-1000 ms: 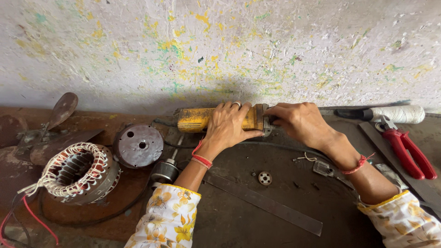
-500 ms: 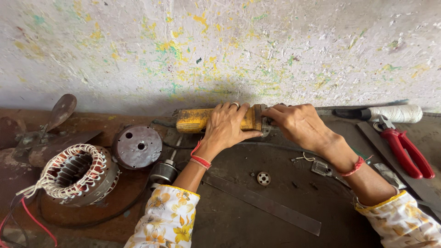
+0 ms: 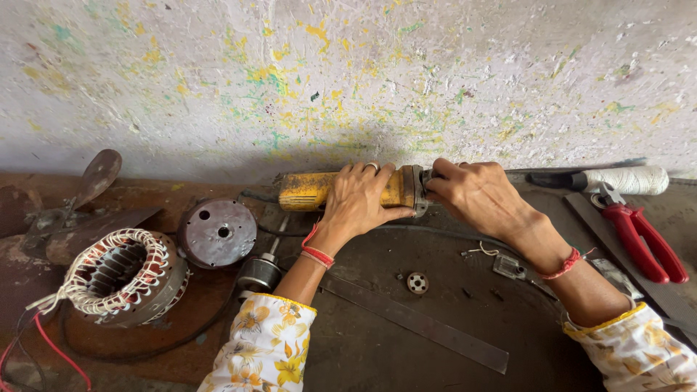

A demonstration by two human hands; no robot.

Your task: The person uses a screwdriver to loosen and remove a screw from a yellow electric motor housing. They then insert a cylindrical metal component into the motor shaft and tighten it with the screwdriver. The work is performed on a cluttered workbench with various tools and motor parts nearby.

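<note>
flanking gripped yellow grinder (image 3: 319, 190): motor stator (image 3: 116, 276), end cover (image 3: 217, 232), red pliers (image 3: 646, 239)

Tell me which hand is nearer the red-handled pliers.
Right. The right hand works at the head end of the yellow grinder, just left of the red-handled pliers. The left hand wraps the grinder's body, farther left.

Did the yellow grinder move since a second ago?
No. The yellow grinder lies in the same spot by the wall, just right of the round metal cover, under both hands.
</note>
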